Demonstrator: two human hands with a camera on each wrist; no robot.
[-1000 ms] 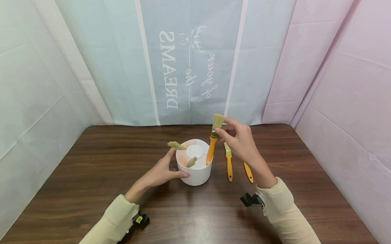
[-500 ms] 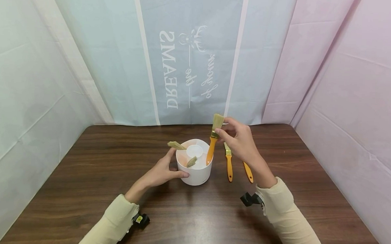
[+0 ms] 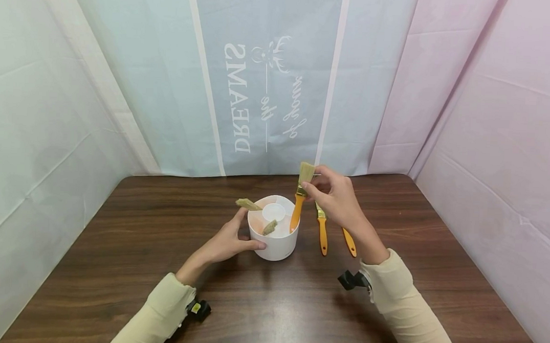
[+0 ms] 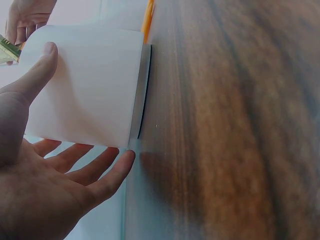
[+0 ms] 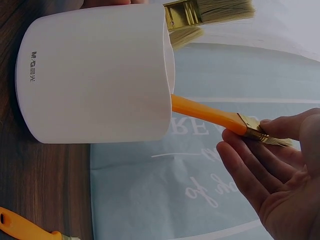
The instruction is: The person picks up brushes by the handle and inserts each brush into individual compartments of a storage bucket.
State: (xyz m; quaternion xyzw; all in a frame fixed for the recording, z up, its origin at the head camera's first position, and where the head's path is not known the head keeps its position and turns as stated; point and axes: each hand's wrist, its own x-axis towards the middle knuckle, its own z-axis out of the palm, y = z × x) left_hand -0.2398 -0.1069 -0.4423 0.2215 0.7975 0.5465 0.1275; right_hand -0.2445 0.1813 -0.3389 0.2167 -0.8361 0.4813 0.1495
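Note:
A white round pen holder (image 3: 278,249) with compartments stands upright on the table. My left hand (image 3: 223,241) holds its left side, thumb in front and fingers behind. My right hand (image 3: 340,199) pinches a paintbrush (image 3: 297,213) near its metal band, bristles up. The orange handle's lower end is inside the holder's right compartment, as the right wrist view also shows. Two other paintbrushes stand in the holder with bristles up: one leans out to the left (image 3: 248,204), the other sits at the front (image 3: 270,227). Their handles are hidden inside.
Two more orange-handled paintbrushes lie on the wooden table (image 3: 269,304) right of the holder, one upright in line (image 3: 323,236), the other (image 3: 349,242) partly hidden under my right hand. A printed cloth (image 3: 278,90) hangs behind the table, with pale cloth walls at both sides.
The paintbrush in my right hand has sunk very slightly into the holder during the last half second. The left hand and the holder have stayed in place.

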